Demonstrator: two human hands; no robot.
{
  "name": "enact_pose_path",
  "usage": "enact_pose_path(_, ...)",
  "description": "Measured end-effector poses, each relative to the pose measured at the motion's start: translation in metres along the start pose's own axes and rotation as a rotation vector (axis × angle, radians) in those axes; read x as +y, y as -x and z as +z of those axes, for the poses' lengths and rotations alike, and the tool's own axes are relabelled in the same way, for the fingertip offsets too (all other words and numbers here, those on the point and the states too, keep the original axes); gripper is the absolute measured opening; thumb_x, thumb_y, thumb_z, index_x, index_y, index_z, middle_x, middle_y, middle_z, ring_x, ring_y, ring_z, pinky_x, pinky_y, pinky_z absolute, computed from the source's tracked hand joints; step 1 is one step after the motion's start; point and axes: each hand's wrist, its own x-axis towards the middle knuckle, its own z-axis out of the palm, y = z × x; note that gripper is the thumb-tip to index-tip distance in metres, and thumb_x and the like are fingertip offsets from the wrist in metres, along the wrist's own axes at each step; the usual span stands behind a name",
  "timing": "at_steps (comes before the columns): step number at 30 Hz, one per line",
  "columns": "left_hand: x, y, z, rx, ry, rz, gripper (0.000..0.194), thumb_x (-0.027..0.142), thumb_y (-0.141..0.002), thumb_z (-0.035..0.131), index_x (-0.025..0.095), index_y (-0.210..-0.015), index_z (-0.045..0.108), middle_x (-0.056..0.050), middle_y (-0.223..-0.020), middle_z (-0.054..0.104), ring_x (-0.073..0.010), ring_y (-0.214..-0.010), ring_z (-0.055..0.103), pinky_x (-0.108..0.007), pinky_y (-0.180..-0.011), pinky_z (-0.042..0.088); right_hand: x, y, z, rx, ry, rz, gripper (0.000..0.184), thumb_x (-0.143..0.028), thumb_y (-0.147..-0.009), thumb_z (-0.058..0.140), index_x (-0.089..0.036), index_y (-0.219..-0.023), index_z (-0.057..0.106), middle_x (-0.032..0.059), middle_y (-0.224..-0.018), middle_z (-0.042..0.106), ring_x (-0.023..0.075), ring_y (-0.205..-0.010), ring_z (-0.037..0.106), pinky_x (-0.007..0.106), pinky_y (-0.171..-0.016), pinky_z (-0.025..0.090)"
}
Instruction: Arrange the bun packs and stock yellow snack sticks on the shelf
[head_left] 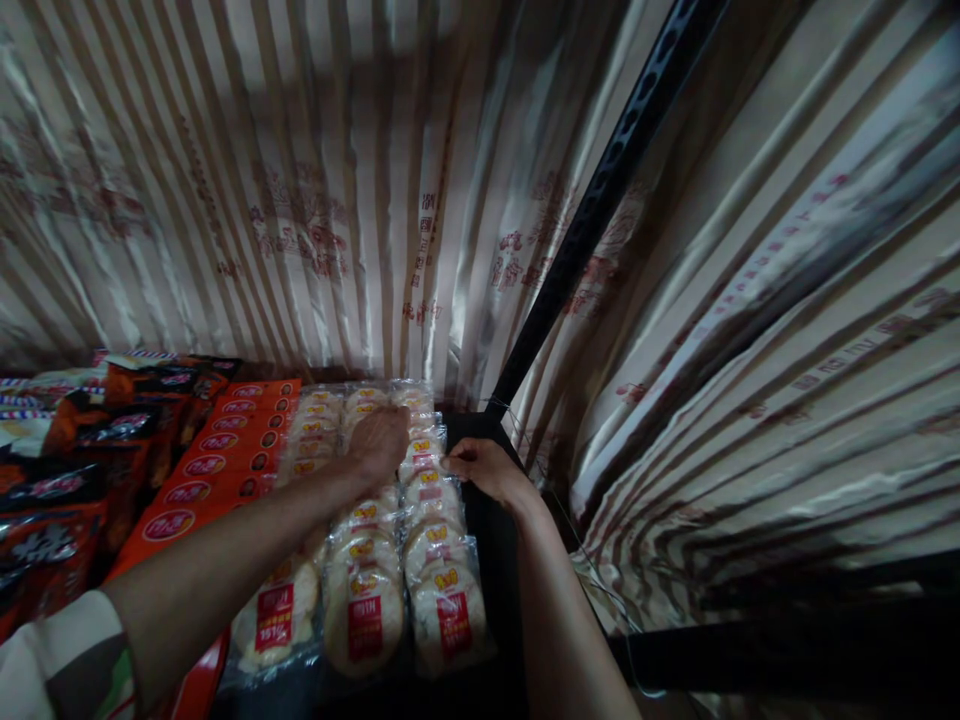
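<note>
Clear packets of pale, round, flat cakes [364, 610] with red and yellow labels lie in overlapping columns on a black shelf [499, 570]. My left hand [380, 445] reaches across the columns and rests near the back of the middle and right ones. Its fingers are curled and partly hidden, and what they grip cannot be made out. At the outer edge of the right column, my right hand [487, 468] has thumb and forefinger pinched at the side of a clear packet [426, 458].
Orange packets [169, 525] overlap in a column left of the cakes. Farther left lie black-and-orange bags [120, 430]. A black perforated post [600, 190] rises at the shelf's back right corner. Pleated printed sheeting [360, 200] hangs behind and to the right. A thin wire [592, 570] runs beside the shelf.
</note>
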Motion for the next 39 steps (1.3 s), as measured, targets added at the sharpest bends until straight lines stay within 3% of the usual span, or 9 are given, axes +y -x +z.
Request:
enact_pose_path(6,-0.003,0.001,0.001,0.041,0.017,0.053,0.018,0.014,-0.080,0.043,0.015,-0.088,0.059,-0.009,-0.093,0.063,-0.0185,-0.089,0.059,-0.028,-0.077,0.046,-0.005,0.000,0.002,0.023,-0.090,0.057,0.009,-0.025,-0.073,0.059,-0.017,-0.067,0.056,-0.0055,-0.049,0.053,0.0068,-0.045,0.048,0.018,-0.046,0.038)
enact_pose_path(18,0.000,0.012,-0.005,0.089,0.065,0.111,0.020,0.019,-0.086,0.037,0.017,-0.089,0.056,-0.006,-0.099,0.055,-0.0138,-0.087,0.054,-0.025,-0.077,0.045,-0.004,-0.006,0.010,0.124,-0.003,-0.064,0.015,-0.034,-0.072,0.059,-0.019,-0.069,0.059,-0.0047,-0.051,0.058,0.0087,-0.048,0.053,0.019,-0.051,0.039)
enact_pose_path(24,0.000,0.017,-0.003,-0.021,0.048,0.185,0.018,0.026,-0.084,0.043,0.017,-0.086,0.058,-0.007,-0.096,0.060,-0.0184,-0.094,0.055,-0.029,-0.081,0.044,-0.006,-0.006,0.009,0.147,0.054,-0.070,0.014,-0.034,-0.071,0.059,-0.020,-0.069,0.061,-0.0039,-0.051,0.059,0.0106,-0.051,0.055,0.021,-0.054,0.039)
enact_pose_path(29,0.000,0.015,-0.005,-0.080,0.032,0.150,0.016,0.024,-0.081,0.045,0.018,-0.089,0.057,-0.008,-0.096,0.064,-0.0194,-0.094,0.056,-0.029,-0.079,0.045,-0.007,-0.006,0.009,0.160,0.055,-0.080,0.014,-0.033,-0.072,0.058,-0.020,-0.068,0.060,-0.0037,-0.053,0.060,0.0109,-0.053,0.056,0.021,-0.056,0.039)
enact_pose_path(39,0.002,0.017,-0.001,-0.039,0.034,0.119,0.017,0.022,-0.082,0.042,0.018,-0.086,0.058,-0.007,-0.090,0.065,-0.0196,-0.087,0.059,-0.029,-0.073,0.045,-0.012,-0.001,0.005,0.133,0.002,-0.095,0.023,-0.042,-0.072,0.059,-0.018,-0.069,0.058,-0.0044,-0.053,0.058,0.0099,-0.054,0.054,0.021,-0.057,0.039)
